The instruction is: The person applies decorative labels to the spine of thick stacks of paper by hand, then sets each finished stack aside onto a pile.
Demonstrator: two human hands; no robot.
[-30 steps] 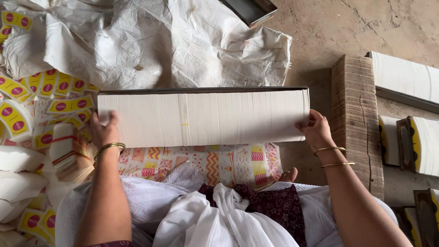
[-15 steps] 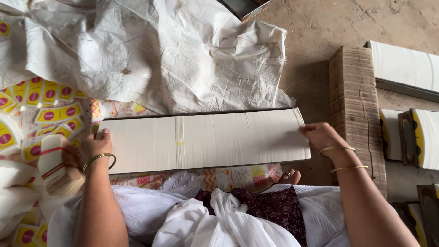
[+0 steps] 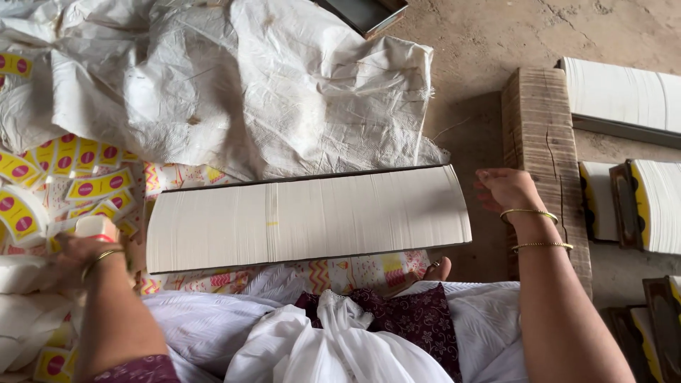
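Here, one long paper stack (image 3: pixel 308 220), two hands apart

Soft, even daylight, faint shadows; the white sack (image 3: pixel 269 78) glares slightly (left edge blurred by motion).

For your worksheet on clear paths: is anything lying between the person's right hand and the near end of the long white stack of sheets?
Nothing visible does. The right hand hovers just off the right end of the long white stack, with only bare floor in the narrow gap between them.
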